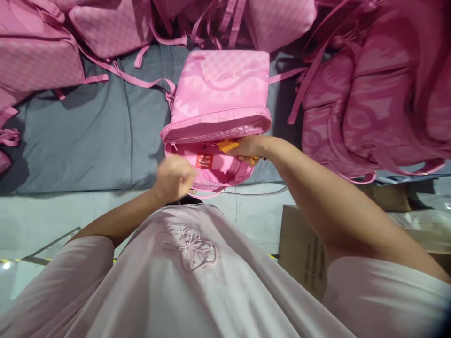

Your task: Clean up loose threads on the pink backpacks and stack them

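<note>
A pink patterned backpack [221, 84] lies in front of me with its main compartment unzipped and gaping toward me. Inside the opening, a red label [205, 161] shows on the pink lining. My right hand [248, 146] reaches into the right side of the opening, closed around an orange object [228, 145] whose kind I cannot make out; parts of it stick out on both sides of the fingers. At the left edge of the opening is my left hand [175, 178], blurred, with its fingers curled in. Whether anything is pinched in it is hidden.
A grey cloth [91, 122] covers the work surface. More pink backpacks stand along the back [112, 28], at the left [38, 61] and at the right [380, 94], with loose straps trailing. Below the front edge at right is a cardboard box [299, 244].
</note>
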